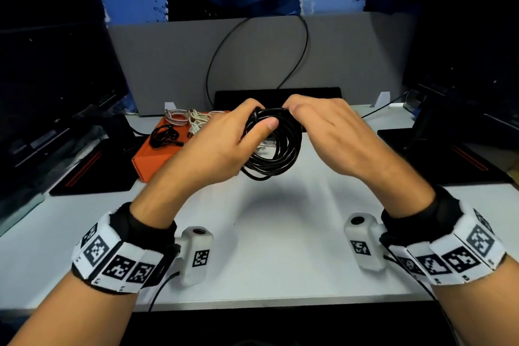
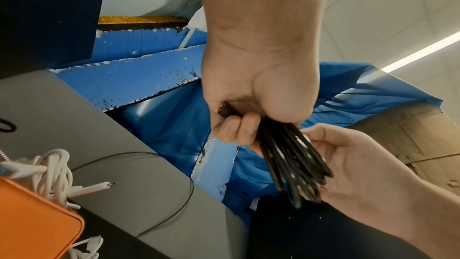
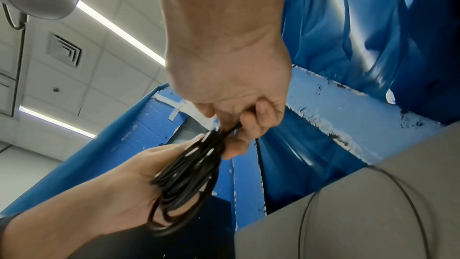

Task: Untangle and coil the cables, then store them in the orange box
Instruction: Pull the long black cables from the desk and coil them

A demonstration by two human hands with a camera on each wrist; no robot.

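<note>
Right now both hands are raised above the white desk (image 1: 266,233), and between them hangs a coil of black cable (image 1: 273,146), several loops thick, clear of the surface. The left hand (image 1: 222,140) grips the coil's left side, its fingers (image 2: 239,127) curled round the gathered strands and the thumb laid across the front of the loops. A black plug end with a round metal socket sits tucked in that fist, seen from the left wrist camera. The right hand (image 1: 325,132) meets the coil at its top right; its fingers (image 3: 259,117) are bent tight and pinch one strand of the cable just where it joins the bundle.

Left of the coil, and a little farther back, the orange box (image 1: 157,160) lies flat on the desk. On it rest a small bundle of thin black cable (image 1: 164,135), a white cable (image 1: 198,121) loosely heaped, and a braided silver cable (image 1: 177,118) at the box's far edge. From the left wrist camera the white cable spills over the box's edge, one plug sticking out.

Behind the coil stands a grey partition (image 1: 168,64), with a thin black wire (image 1: 252,45) looping up across its face. Dark monitors flank the coil on either side. On each wrist is a band of black-and-white markers with a small white camera block facing the hand.
</note>
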